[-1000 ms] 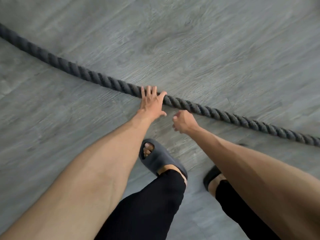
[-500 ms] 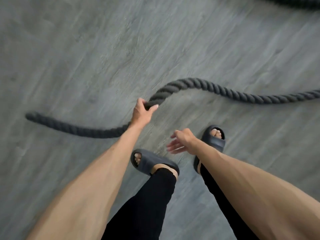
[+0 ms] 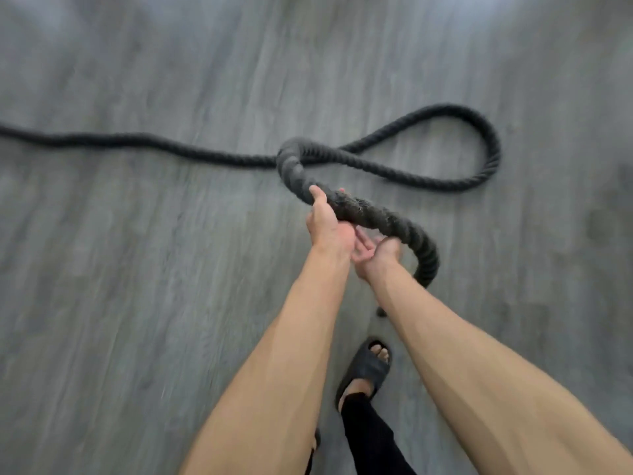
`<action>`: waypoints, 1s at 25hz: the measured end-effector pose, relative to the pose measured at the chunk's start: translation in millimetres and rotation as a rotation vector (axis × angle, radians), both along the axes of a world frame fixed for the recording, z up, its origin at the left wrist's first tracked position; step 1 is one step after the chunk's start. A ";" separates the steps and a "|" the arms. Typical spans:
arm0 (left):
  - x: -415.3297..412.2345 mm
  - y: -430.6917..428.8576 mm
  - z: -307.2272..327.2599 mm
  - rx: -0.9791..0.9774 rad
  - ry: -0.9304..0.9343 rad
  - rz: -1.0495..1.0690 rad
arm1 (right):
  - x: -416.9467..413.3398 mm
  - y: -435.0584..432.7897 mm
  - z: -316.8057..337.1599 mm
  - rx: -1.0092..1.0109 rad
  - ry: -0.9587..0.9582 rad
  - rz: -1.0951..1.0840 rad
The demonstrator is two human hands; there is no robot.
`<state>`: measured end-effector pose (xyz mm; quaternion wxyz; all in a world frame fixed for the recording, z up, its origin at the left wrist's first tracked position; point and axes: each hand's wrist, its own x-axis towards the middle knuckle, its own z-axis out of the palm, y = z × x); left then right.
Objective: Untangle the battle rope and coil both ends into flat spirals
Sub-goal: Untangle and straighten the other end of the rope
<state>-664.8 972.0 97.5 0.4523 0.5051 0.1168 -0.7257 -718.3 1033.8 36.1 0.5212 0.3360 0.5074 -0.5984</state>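
The thick, twisted black battle rope (image 3: 383, 216) arches up off the grey wood-grain floor (image 3: 137, 303), its fuzzy strands held between both hands. The left hand (image 3: 327, 221) grips it from above. The right hand (image 3: 382, 255) curls round it just beside. Beyond them the rope crosses itself in a teardrop loop lying flat on the floor.

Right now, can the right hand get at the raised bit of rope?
Probably yes: the right hand is just beneath the rope, beside the left hand gripping it, with nothing between.
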 end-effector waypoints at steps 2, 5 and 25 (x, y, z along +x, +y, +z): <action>-51.5 2.4 15.5 0.047 0.028 0.026 | -72.8 -15.0 31.3 -0.004 0.038 -0.120; -128.6 25.5 22.2 0.137 0.037 -0.078 | -170.1 -16.0 62.5 -0.004 0.092 -0.316; -536.6 -71.3 -64.7 -0.264 -0.840 -1.600 | -676.1 -29.0 32.6 0.772 1.001 0.953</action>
